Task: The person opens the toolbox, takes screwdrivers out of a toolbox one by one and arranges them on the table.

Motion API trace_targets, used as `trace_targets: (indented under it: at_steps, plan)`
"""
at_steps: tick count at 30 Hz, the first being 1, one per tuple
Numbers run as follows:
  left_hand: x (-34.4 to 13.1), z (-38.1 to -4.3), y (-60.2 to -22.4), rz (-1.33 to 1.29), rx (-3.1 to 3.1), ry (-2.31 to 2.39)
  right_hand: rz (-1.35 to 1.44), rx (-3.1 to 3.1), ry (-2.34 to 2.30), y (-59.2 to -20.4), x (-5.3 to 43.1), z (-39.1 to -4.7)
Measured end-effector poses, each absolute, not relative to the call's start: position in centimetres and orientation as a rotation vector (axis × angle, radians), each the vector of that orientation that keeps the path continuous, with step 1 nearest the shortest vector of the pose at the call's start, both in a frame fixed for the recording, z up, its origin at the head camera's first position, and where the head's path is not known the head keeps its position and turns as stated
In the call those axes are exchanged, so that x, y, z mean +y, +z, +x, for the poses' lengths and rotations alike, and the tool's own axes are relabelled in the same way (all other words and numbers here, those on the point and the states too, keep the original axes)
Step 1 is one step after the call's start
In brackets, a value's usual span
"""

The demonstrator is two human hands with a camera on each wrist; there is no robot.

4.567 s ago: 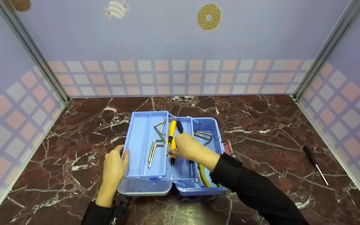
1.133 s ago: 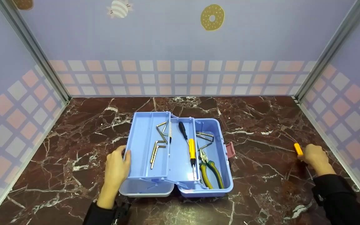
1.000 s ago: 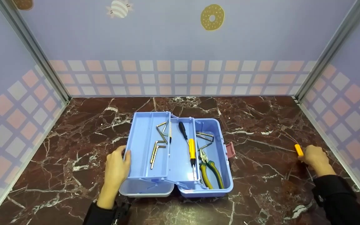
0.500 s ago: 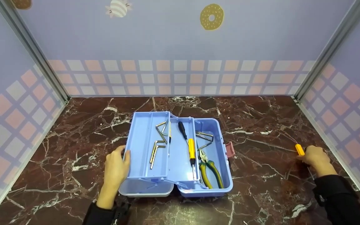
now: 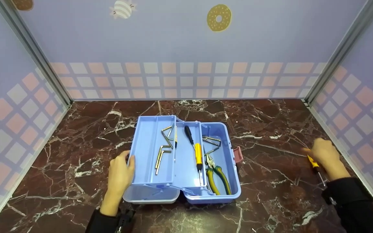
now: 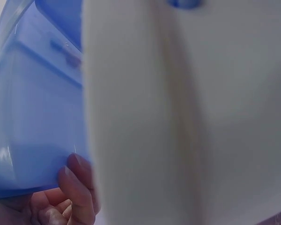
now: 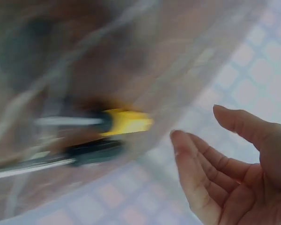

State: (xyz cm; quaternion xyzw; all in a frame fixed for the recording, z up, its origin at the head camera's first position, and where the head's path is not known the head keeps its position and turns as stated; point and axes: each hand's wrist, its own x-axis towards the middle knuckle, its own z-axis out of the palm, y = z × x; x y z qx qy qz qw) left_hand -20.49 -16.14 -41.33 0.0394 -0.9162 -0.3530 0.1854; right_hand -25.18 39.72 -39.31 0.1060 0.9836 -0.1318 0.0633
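Observation:
A blue toolbox (image 5: 237,186) stands unfolded in the head view. My left hand (image 5: 120,171) grips the outer edge of its left tray (image 5: 141,149); in the left wrist view curled fingers (image 6: 77,190) hold a blue plastic edge. Far to the right, my right hand (image 5: 326,155) is over a screwdriver with a yellow handle (image 5: 314,163) lying on the table. In the right wrist view, thumb and fingers are spread apart, holding nothing, clear of the yellow handle's end. Beside that screwdriver lies a black-handled screwdriver (image 7: 98,151), mostly hidden by the hand in the head view.
The left tray holds several hex keys (image 5: 160,158). In the middle tray lie a black screwdriver (image 5: 189,134) and another yellow one (image 5: 198,155). Pliers (image 5: 219,174) and more hex keys (image 5: 212,140) are in the deep bin. Patterned walls enclose the marble-look table (image 5: 270,123).
My right hand carried the yellow screwdriver from the toolbox to the table's right side, beside the black one. It has now let go and lifted slightly away. My left hand has stayed put.

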Motion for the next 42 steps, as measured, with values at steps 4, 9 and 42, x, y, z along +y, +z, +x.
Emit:
trace_targets:
  at_steps: [4,9,42]
  plan:
    - [-16.2,-20.5,-41.2,0.126,-2.586,-0.996,0.135,3.072,-0.475,-37.3,36.7,-26.0]
    - [-16.1,-20.4,-41.2,0.128,-2.594,-0.990,-0.082,3.154,-0.549,-35.5,31.8,-27.0]
    - [-16.1,-20.5,-41.3,0.124,-2.581,-0.987,-0.696,3.129,-0.362,-37.6,9.7,-26.1]
